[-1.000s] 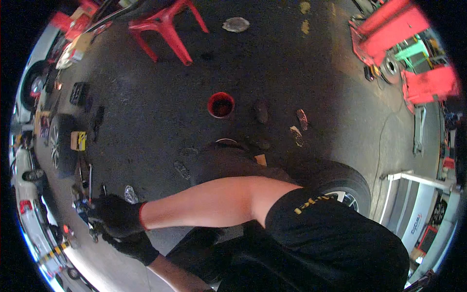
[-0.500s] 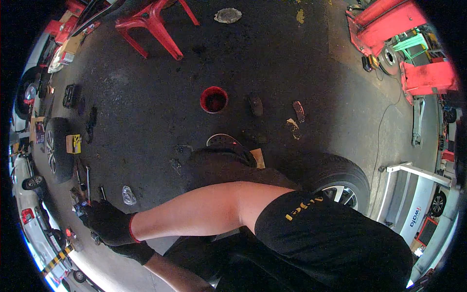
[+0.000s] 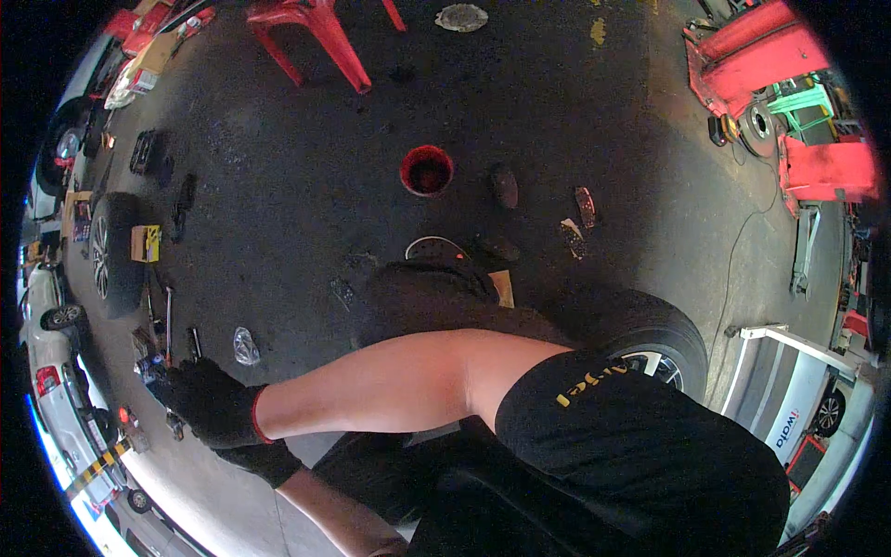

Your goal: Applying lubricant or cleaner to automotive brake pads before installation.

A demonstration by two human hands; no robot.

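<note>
My right arm, in a short black sleeve, reaches across to the left side. My right hand (image 3: 215, 401) wears a dark glove with a red cuff. Its fingers look curled at a small blue and silver metal part (image 3: 151, 373) that I cannot identify. Just below it, partly covered, is my left hand (image 3: 260, 461) in a dark glove; its fingers are hidden. Past the right hand, a long metal wrench-like tool (image 3: 169, 320) lies on the floor. A shorter dark tool (image 3: 194, 342) and a crumpled clear plastic bag (image 3: 245, 346) are nearby.
A wheel (image 3: 113, 255) stands at the left beside a yellow box (image 3: 146, 244). Another wheel (image 3: 664, 348) is at my right. A red bucket (image 3: 427, 171), a red plastic stool (image 3: 320, 37) and red lift parts (image 3: 756, 56) are farther off. A cable (image 3: 730, 251) crosses the right-hand floor.
The view has shifted, so floor objects sit slightly higher and mostly farther right. Both gloved hands stay close together by the tools at the left; their grip looks much the same.
</note>
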